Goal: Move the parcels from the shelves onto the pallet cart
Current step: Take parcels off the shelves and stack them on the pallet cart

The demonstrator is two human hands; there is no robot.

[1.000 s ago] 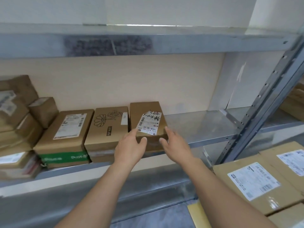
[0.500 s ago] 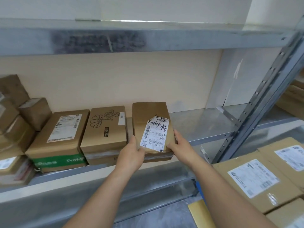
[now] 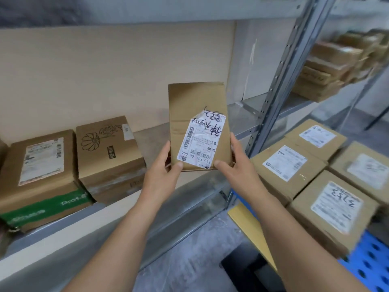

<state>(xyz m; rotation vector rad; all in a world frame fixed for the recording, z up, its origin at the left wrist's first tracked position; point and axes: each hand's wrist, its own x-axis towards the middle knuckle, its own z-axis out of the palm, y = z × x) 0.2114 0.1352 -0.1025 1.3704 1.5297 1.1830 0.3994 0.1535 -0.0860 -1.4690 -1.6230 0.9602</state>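
Gripping the labelled parcel (image 3: 197, 123) at its near corners, left hand (image 3: 166, 168) and right hand (image 3: 233, 166) each clamped on it, the person holds it raised over the shelf (image 3: 242, 114) edge, mid-carry I'd say, needing a swing right onto the boxes (image 3: 288, 165) stacked on the pallet cart (image 3: 372, 264).

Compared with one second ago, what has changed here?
The parcel, which lay on the shelf with both hands just reaching it, is now raised and drawn toward the person. The left hand and right hand grip its near corners. The flower box and green-taped box stayed put.
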